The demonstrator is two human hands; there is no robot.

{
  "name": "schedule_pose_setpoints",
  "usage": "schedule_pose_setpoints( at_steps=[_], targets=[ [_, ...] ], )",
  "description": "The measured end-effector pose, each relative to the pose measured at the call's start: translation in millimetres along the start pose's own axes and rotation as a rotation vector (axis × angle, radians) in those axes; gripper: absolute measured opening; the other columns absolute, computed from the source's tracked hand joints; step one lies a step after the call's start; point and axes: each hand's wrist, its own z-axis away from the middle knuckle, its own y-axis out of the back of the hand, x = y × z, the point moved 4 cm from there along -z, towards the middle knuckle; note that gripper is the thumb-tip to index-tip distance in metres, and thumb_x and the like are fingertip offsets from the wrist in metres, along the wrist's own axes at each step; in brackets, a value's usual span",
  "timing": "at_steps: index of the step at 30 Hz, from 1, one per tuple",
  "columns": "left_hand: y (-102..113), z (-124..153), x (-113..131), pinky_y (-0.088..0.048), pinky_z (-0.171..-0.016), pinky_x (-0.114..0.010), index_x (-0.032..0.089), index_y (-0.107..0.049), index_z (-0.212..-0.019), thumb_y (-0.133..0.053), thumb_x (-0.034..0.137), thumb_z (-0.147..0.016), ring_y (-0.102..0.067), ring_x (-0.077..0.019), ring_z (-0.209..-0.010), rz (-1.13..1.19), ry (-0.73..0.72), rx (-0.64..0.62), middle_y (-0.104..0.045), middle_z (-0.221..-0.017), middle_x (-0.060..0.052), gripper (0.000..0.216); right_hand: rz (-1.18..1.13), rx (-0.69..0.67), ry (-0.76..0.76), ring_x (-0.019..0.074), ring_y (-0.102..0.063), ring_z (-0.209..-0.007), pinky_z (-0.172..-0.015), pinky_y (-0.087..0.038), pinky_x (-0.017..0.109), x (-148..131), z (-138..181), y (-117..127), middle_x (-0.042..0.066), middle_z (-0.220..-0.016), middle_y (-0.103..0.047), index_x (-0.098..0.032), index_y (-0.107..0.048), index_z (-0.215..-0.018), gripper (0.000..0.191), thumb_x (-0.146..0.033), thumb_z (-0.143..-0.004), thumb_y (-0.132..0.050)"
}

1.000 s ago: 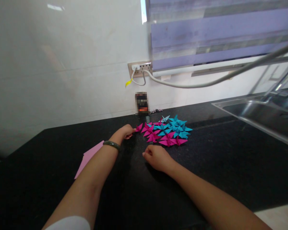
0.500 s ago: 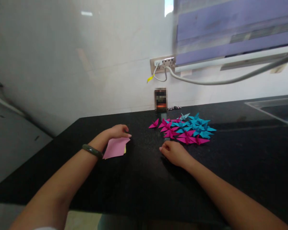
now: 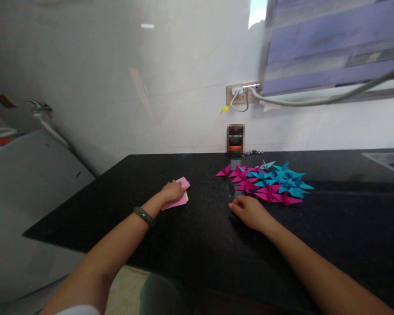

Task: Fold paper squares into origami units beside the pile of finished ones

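Observation:
My left hand (image 3: 173, 191) is on a small stack of square paper, with its fingers bent against the pink sheet (image 3: 179, 202) on top. The sheet's far corner curls up beyond the fingers, and a yellow edge peeks out underneath at the right. A dark green bangle (image 3: 143, 215) circles the left wrist. Loosely closed on the black countertop (image 3: 203, 245), my right hand (image 3: 248, 212) has thumb and forefinger together and nothing visible in them. Just beyond it lie several folded paper cranes, magenta ones (image 3: 246, 185) on the left and front and blue ones (image 3: 282, 174) on the right.
A phone (image 3: 235, 140) with a blurred screen leans on the wall behind the cranes, a beaded strap (image 3: 254, 152) beside it. Above it, cables run from a wall socket (image 3: 243, 92). A sink edge (image 3: 385, 162) shows at the far right.
My left hand has come down from above the far edge of the paper stack onto the pink top sheet, bending it. My right hand keeps its pose. The view has turned slightly left.

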Motion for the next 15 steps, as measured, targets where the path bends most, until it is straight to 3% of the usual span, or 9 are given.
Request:
schedule_pose_setpoints(
  at_steps=[4,9,15],
  targets=[
    [9.2,4.2,-6.2,-0.039,-0.08,-0.03,0.012,-0.062,-0.099,-0.03,0.044,-0.083,-0.058,-0.0272,-0.096,0.047,-0.053,0.017,-0.063,-0.104,-0.017,0.048,0.003,0.005,-0.001,0.013,-0.054,-0.06,-0.055,-0.032,0.022,-0.1,0.3,1.4,0.005,-0.064,-0.061,-0.015,-0.057,-0.067,0.023,-0.033,-0.078,-0.047],
    [6.7,15.9,-4.1,-0.039,-0.078,-0.026,0.016,-0.062,-0.103,-0.043,0.036,-0.078,-0.058,-0.0231,-0.094,0.077,-0.052,0.132,-0.062,-0.108,-0.011,0.037,0.017,-0.002,0.011,0.0129,-0.053,-0.058,-0.054,-0.032,0.022,0.9,-0.5,-0.9,0.004,-0.064,-0.061,-0.016,-0.056,-0.066,0.024,-0.034,-0.078,-0.046],
    [5.9,18.7,2.5,-0.04,-0.067,-0.025,0.017,-0.065,-0.081,-0.043,0.033,-0.079,-0.061,-0.0194,-0.078,0.102,-0.017,0.245,-0.067,-0.086,-0.008,0.027,0.008,-0.005,0.011,0.0133,-0.053,-0.059,-0.054,-0.032,0.022,0.4,0.3,-0.4,0.004,-0.064,-0.061,-0.017,-0.056,-0.066,0.023,-0.034,-0.078,-0.047]
  ],
)
